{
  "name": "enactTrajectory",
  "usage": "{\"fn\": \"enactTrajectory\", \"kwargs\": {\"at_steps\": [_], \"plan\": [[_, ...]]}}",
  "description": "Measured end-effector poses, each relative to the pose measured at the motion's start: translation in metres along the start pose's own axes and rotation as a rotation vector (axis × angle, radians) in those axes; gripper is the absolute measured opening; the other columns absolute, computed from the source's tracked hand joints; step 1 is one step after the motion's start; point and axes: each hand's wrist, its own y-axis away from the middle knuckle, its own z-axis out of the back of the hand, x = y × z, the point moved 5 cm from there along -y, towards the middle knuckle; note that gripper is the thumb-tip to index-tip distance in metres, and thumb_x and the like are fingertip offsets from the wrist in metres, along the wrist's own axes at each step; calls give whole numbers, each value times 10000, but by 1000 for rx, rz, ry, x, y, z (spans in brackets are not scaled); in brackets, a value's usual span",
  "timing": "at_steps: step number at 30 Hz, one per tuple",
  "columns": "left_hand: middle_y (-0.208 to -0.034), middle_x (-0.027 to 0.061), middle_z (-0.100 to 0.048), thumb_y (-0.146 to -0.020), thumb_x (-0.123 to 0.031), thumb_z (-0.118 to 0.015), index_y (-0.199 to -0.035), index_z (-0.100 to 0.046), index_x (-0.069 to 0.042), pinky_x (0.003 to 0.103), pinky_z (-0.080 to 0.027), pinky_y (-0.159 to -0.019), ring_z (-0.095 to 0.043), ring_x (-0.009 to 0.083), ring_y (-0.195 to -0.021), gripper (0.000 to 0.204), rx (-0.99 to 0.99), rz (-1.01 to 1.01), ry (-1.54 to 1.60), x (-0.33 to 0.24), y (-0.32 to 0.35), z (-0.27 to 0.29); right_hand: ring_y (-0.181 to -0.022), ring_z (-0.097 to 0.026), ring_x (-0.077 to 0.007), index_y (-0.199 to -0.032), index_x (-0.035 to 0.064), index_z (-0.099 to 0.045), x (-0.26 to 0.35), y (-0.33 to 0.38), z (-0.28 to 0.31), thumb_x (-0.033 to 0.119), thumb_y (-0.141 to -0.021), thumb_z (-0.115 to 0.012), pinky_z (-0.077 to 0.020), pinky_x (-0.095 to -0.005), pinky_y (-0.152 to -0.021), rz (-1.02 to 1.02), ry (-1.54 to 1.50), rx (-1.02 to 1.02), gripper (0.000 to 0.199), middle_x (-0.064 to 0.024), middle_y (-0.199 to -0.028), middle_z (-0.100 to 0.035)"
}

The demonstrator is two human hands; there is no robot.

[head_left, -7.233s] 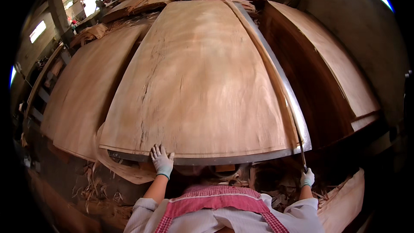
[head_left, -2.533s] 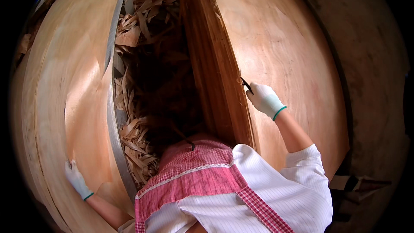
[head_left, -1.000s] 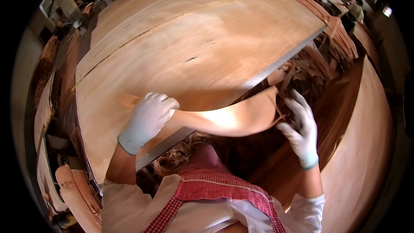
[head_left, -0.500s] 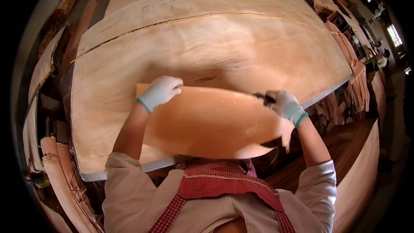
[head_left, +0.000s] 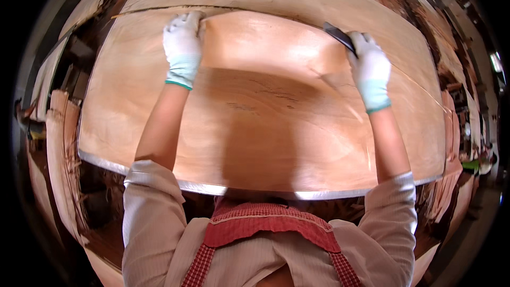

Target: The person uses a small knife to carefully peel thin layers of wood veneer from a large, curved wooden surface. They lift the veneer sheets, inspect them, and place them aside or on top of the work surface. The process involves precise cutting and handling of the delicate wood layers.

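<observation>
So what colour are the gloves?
White gloves with pale green cuffs, clearest in the head view.

Both gloved hands, left hand (head_left: pixel 182 48) and right hand (head_left: pixel 370 68), pressed a veneer sheet (head_left: pixel 265 106) flat; the right gripped a dark blade (head_left: pixel 339 35).

The big sheet (head_left: pixel 265 127) is thin wood, light brown, smooth, with fine grain lines and a soft shine. The counter (head_left: pixel 202 187) edge under it looks like shiny grey metal. Both hands wear white knitted cloth gloves, left (head_left: pixel 182 48) and right (head_left: pixel 369 69). The right grip holds a dark, matt tool (head_left: pixel 340 36).
</observation>
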Motion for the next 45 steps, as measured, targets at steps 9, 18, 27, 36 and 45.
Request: {"fn": "enactTrajectory", "kwargs": {"at_steps": [9,18,27,36,45], "plan": [[-871,54,-612,-779,-96,-598,-874,-605,-124,421,-438,-874,-571,252,-899,99,342,43,-140,-43,164,-56,-864,-626,-273,-1072,192,-550,-25,132,-121,218,-767,-700,-523,-424,-704,1,-47,365,340,-57,-987,-569],[-1192,129,-581,-826,-74,-513,-1113,-588,-63,416,-381,-1018,-498,307,-1187,297,655,191,68,-64,243,-63,-887,-571,-415,-1018,38,-536,-35,207,-170,219,-913,-543,-458,-477,-740,-352,-707,604,210,-201,-1039,-559],[-1263,148,-538,-862,-122,-516,-1179,-564,-68,430,-377,-1030,-473,330,-1216,325,468,344,-15,25,221,-129,-926,-587,-413,-1003,-10,-534,-18,179,-195,242,-943,-487,-474,-492,-772,-131,-304,542,263,-212,-1079,-565],[-1282,105,-530,-848,-97,-534,-1286,-497,-88,397,-401,-1022,-486,292,-1208,439,212,568,49,56,234,-121,-636,-667,-372,-1025,75,-531,252,89,-240,248,-908,-477,-517,-517,-563,258,-239,800,216,-165,-681,-665],[-1375,101,-480,-879,-114,-473,-1353,-454,-95,383,-365,-1064,-439,294,-1276,475,326,606,76,65,245,-133,-783,-668,-399,-1025,49,-558,344,55,-281,220,-912,-432,-532,-512,-685,161,-445,862,241,-232,-836,-672]]}}
